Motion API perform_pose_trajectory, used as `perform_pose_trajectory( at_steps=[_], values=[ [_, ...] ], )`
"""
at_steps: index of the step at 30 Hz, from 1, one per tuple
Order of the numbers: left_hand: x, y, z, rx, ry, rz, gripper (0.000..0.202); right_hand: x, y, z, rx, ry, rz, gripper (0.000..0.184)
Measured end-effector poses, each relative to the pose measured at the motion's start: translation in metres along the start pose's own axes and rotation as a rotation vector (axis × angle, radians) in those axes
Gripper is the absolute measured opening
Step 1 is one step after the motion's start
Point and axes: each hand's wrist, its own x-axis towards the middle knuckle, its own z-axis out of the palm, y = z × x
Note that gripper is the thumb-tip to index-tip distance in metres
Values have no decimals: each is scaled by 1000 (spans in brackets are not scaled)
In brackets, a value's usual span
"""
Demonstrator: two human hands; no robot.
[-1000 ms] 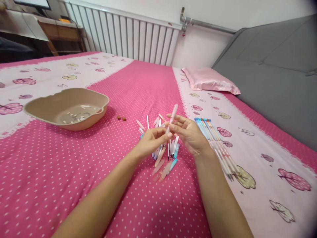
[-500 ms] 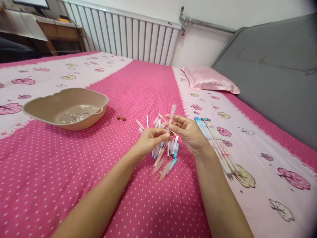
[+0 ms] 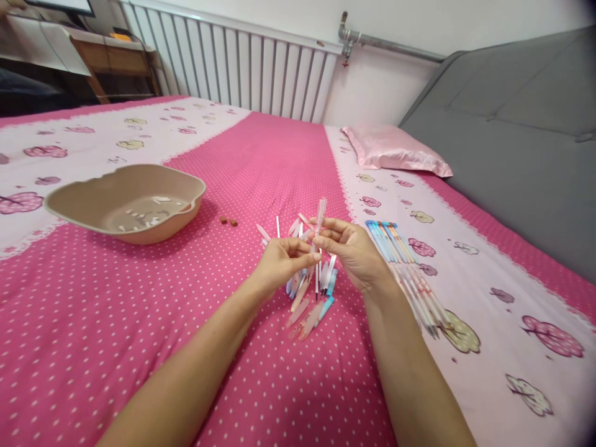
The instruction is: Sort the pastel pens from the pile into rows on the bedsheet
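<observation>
My left hand (image 3: pixel 285 261) and my right hand (image 3: pixel 348 249) meet over the middle of the bed. Between them is a translucent pink pen barrel (image 3: pixel 321 212), tilted nearly upright. The right fingers pinch its middle, and the left thumb and fingertips close on its lower end, which is partly hidden. Beneath the hands lies a loose pile of pen parts (image 3: pixel 303 295): pink and blue barrels, caps and thin white refills. To the right of my right hand, a row of pens with blue tops (image 3: pixel 388 239) lies side by side.
A beige basin (image 3: pixel 125 198) with small white pieces inside stands at the left. Two small brown pieces (image 3: pixel 228 221) lie between basin and pile. Farther back are a pink pillow (image 3: pixel 395 149), a grey headboard (image 3: pixel 516 124) and a white radiator (image 3: pixel 233 62). Someone's dark-clothed leg (image 3: pixel 28 93) shows far left.
The pink barrel has tipped slightly and shifted a little to the left within my fingers. Both hands stay over the pile; the other things have not moved.
</observation>
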Motion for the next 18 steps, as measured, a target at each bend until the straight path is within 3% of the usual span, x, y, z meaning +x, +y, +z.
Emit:
perform_pose_trajectory(
  at_steps=[18],
  values=[
    [-1, 4, 5, 41, 151, -12, 29, 2, 5, 6, 25, 23, 36, 50]
  ],
)
